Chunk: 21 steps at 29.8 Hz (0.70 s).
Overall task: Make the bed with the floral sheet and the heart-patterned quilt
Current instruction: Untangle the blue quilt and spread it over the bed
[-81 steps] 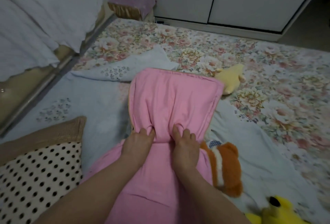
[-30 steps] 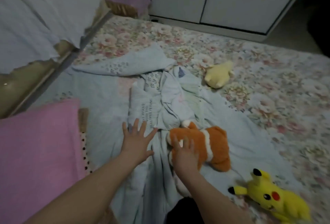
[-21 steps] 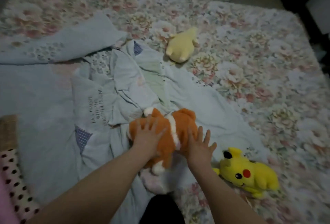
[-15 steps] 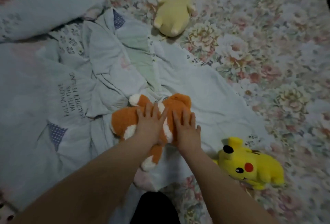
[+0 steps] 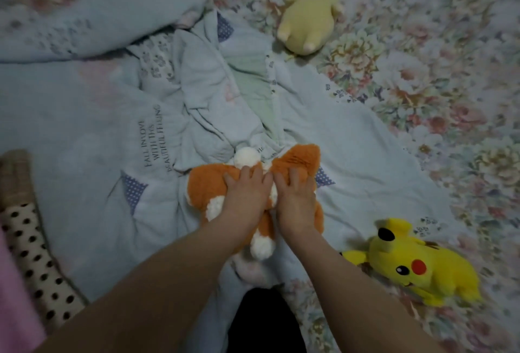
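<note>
The pale blue quilt lies crumpled over the left and middle of the bed, with printed lettering and dotted heart patches showing. The floral sheet is uncovered on the right and along the top. An orange-and-white plush toy lies on the quilt in the middle. My left hand and my right hand sit side by side on top of it, fingers bent down into its fur, gripping it.
A yellow plush with red cheeks lies at the lower right, close to my right forearm. A pale yellow plush rests on the sheet at the top. A polka-dot pillow and a pink pillow are at the left edge.
I moved the pink pillow off to the left, then brought both hands onto the orange plush. My view dropped closer to the bed, and my fingers have gone from flat to bent into the toy.
</note>
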Each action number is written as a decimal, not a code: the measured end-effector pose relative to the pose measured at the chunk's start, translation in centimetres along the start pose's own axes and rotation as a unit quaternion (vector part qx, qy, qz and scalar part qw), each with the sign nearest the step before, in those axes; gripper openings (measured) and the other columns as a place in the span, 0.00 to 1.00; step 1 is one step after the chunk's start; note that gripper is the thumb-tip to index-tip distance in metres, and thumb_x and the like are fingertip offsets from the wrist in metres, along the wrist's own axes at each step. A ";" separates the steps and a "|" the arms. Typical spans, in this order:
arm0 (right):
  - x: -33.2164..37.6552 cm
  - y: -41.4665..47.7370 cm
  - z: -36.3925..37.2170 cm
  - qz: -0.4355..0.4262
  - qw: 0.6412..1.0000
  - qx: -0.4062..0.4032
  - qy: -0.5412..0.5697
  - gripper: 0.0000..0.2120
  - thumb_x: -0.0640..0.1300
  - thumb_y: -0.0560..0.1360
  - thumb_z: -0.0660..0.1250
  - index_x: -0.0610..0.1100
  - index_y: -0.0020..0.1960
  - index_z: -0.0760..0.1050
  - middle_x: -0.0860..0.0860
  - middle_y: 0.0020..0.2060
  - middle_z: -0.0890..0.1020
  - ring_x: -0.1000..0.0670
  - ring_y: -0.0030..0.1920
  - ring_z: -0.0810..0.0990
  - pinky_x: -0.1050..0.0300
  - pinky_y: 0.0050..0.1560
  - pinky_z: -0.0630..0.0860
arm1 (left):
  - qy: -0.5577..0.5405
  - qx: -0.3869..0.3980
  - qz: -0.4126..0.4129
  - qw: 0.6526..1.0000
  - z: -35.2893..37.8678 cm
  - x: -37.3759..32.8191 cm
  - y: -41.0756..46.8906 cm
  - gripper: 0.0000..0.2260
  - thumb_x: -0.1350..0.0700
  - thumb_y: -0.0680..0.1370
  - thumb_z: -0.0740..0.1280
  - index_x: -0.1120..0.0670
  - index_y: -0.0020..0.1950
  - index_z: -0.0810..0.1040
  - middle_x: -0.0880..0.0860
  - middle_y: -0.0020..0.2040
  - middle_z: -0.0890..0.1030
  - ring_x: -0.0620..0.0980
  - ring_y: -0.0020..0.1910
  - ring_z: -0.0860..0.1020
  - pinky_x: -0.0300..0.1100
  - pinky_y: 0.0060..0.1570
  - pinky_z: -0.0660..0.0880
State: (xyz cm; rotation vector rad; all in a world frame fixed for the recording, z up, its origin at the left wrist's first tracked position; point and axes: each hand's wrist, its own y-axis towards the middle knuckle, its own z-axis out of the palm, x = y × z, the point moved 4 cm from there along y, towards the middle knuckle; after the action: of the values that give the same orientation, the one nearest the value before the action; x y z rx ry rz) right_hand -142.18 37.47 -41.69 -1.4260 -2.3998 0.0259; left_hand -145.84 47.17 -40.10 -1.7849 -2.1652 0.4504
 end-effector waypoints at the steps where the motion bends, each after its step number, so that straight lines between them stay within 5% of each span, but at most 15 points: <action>1: 1.6 -0.5 -1.0 -0.027 1.000 -0.010 -0.003 0.21 0.39 0.66 0.72 0.50 0.57 0.74 0.46 0.54 0.72 0.40 0.48 0.72 0.49 0.42 0.71 | -0.008 -0.030 0.003 1.000 -1.0 1.1 -1.4 0.19 0.55 0.76 0.66 0.51 0.67 0.71 0.55 0.63 0.73 0.59 0.59 0.72 0.64 0.54 0.71; 5: 12.2 -4.2 -5.9 -0.104 0.994 -0.034 0.018 0.20 0.40 0.69 0.53 0.49 0.57 0.74 0.45 0.55 0.74 0.39 0.48 0.71 0.45 0.42 0.73 | -0.008 -0.091 -0.095 0.991 -4.9 8.7 -10.7 0.22 0.55 0.77 0.64 0.50 0.70 0.66 0.54 0.64 0.71 0.59 0.61 0.69 0.62 0.55 0.69; 12: 31.7 -11.1 -8.4 -0.283 0.959 -0.015 0.007 0.24 0.41 0.61 0.75 0.52 0.55 0.74 0.47 0.55 0.74 0.39 0.46 0.73 0.49 0.38 0.71 | -0.029 -0.091 -0.291 0.952 -7.9 21.6 -27.8 0.23 0.55 0.80 0.60 0.48 0.75 0.60 0.54 0.69 0.66 0.59 0.65 0.66 0.62 0.59 0.66; 13: 38.9 -15.2 -8.9 -0.375 0.927 -0.021 -0.010 0.27 0.43 0.61 0.77 0.53 0.57 0.73 0.47 0.56 0.74 0.39 0.48 0.73 0.49 0.39 0.72 | -0.041 -0.103 -0.361 0.926 -7.7 25.9 -35.5 0.24 0.53 0.80 0.60 0.48 0.75 0.60 0.54 0.69 0.66 0.59 0.65 0.66 0.62 0.60 0.66; 18: 50.8 -22.4 -6.6 -0.442 0.895 0.056 0.006 0.37 0.45 0.69 0.70 0.56 0.73 0.58 0.47 0.69 0.63 0.37 0.63 0.66 0.43 0.56 0.72 | -0.055 -0.078 -0.437 0.895 -6.5 35.0 -47.3 0.38 0.39 0.72 0.68 0.45 0.77 0.55 0.55 0.74 0.59 0.60 0.69 0.62 0.64 0.62 0.65; 21: 53.3 -23.5 -3.1 -0.501 0.858 0.112 -0.027 0.48 0.51 0.68 0.71 0.54 0.79 0.47 0.45 0.75 0.61 0.37 0.74 0.58 0.38 0.70 0.58 | -0.126 -0.006 -0.435 0.891 -2.7 37.5 -49.8 0.49 0.36 0.69 0.70 0.45 0.80 0.44 0.54 0.79 0.47 0.63 0.77 0.47 0.70 0.67 0.55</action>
State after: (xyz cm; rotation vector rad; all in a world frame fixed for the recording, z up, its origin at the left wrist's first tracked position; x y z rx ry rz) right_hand -184.27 70.95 -19.06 0.0350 -2.7621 0.0818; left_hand -195.90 75.22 -15.54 -0.6104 -2.8377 0.4388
